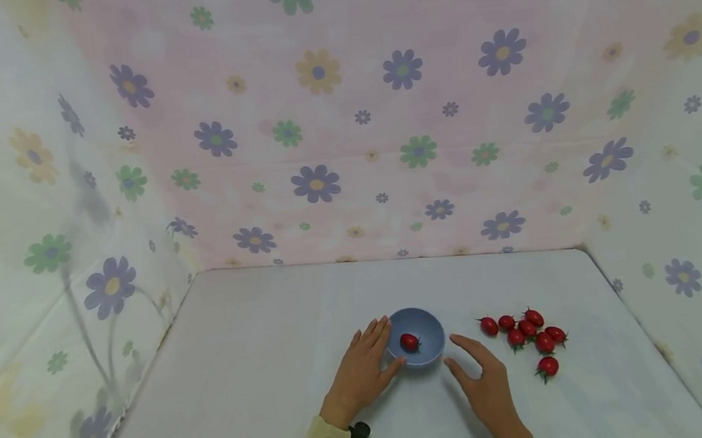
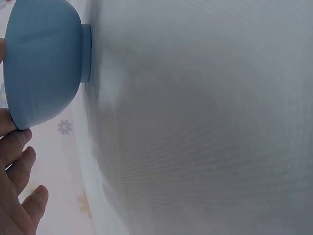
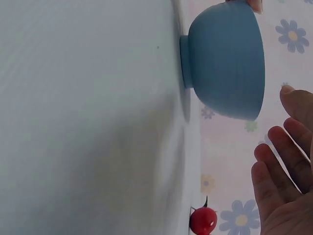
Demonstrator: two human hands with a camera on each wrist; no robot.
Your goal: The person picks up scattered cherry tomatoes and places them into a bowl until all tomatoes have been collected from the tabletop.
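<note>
left hand [image 1: 359,377], fingers straight, touches the bowl [image 1: 430,333], likely steadying it; right hand [image 1: 490,387], fingers spread, touches nothing; tomatoes [image 1: 527,329] lie toward the counter's [image 1: 261,345] right edge.

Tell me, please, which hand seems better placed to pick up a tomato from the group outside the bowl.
Probably the right hand: it holds nothing and is nearer the tomatoes, on their side of the bowl, while the left hand touches the opposite side.

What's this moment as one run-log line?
left hand: touching blue bowl | right hand: near bowl, apart | in bowl: one cherry tomato | tabletop, right side: other cherry tomatoes
</note>
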